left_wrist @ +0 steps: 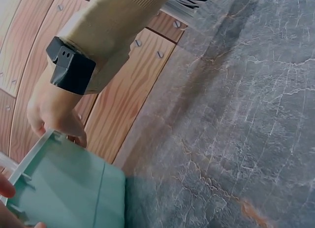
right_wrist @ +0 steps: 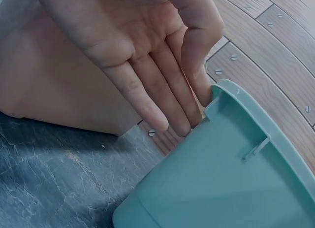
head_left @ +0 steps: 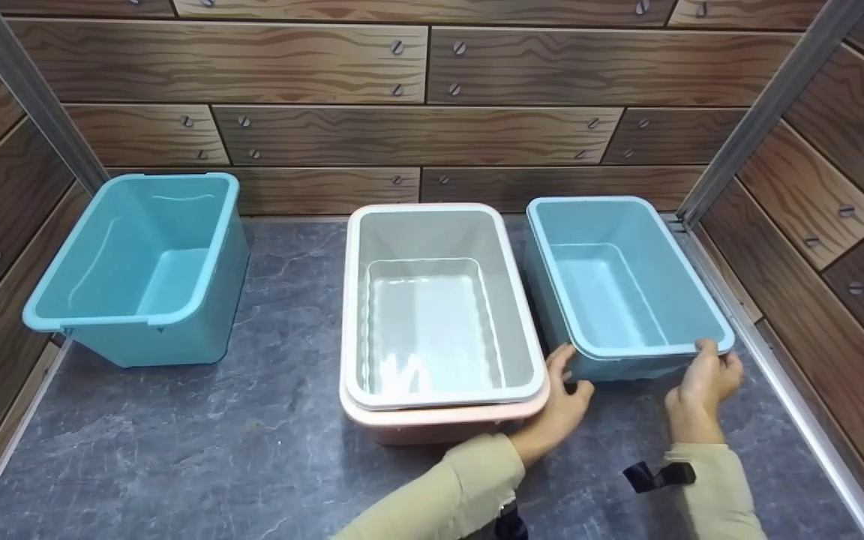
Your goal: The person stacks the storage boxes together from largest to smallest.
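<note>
A light-blue plastic bin (head_left: 604, 292) stands upright on the right, its open top facing up. My left hand (head_left: 563, 405) holds its near left corner, in the narrow gap beside the middle bins. At the near right corner my right hand (head_left: 702, 390) grips the rim, and it shows on that corner in the left wrist view too. The bin's outer wall (right_wrist: 231, 174) fills the lower part of the right wrist view, where fingers touch the rim corner. Just left of my left hand, a white-grey bin (head_left: 432, 315) is nested in a pink bin (head_left: 447, 431).
Another blue bin (head_left: 132, 262) stands apart at the far left, close to the left wall. A dark marbled floor (head_left: 177, 450) lies under everything. Wood-patterned panels (head_left: 319, 64) enclose the sides and back, and a metal rail (head_left: 799, 405) runs along the right edge.
</note>
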`<state>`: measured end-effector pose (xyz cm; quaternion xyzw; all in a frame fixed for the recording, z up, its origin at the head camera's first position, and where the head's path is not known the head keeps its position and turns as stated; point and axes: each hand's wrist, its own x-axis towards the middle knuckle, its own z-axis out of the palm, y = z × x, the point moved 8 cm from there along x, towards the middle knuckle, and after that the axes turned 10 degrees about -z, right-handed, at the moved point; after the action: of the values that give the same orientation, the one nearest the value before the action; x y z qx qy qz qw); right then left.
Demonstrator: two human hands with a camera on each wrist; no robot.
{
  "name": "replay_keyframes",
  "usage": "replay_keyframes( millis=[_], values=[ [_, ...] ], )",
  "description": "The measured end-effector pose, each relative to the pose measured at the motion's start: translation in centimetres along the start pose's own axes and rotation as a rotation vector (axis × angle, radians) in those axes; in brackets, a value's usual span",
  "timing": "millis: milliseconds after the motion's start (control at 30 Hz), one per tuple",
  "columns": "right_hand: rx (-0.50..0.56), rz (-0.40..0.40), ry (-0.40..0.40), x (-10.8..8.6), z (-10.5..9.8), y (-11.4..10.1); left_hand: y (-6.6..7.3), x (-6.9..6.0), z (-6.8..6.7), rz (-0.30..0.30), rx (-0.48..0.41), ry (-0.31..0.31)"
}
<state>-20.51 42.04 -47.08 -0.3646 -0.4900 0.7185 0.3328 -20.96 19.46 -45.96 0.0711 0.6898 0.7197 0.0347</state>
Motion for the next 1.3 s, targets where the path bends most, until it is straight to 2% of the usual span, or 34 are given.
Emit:
replay_keyframes(
  millis=[67, 133, 367, 600, 733, 1000, 1300],
  values=[
    [0.02, -0.004, 0.009, 0.0, 0.0, 0.0, 0.2, -0.1, 0.0, 0.023, 0.008, 0.005],
    [0.019, -0.01, 0.009, 0.0, 0.1, -0.1, 0.2, 0.0, 0.0, 0.019, 0.015, 0.007],
    [0.018, -0.004, 0.021, 0.0, -0.1, 0.0, 0.2, 0.0, 0.0, -0.025, 0.018, -0.005],
    [0.008, -0.042, 0.017, -0.1, -0.2, -0.2, 0.1, -0.2, -0.1, -0.063, 0.021, -0.029],
    [-0.002, -0.037, 0.01, -0.3, -0.3, -0.1, -0.1, -0.5, -0.1, -0.082, 0.017, -0.044],
    [-0.012, -0.015, 0.008, -0.8, -0.6, 0.2, -0.5, -1.1, -0.1, -0.158, 0.02, -0.1],
    [0.011, -0.03, 0.015, -1.3, -1.1, 0.4, -0.6, -2.1, -0.5, -0.21, 0.017, -0.095]
  ],
)
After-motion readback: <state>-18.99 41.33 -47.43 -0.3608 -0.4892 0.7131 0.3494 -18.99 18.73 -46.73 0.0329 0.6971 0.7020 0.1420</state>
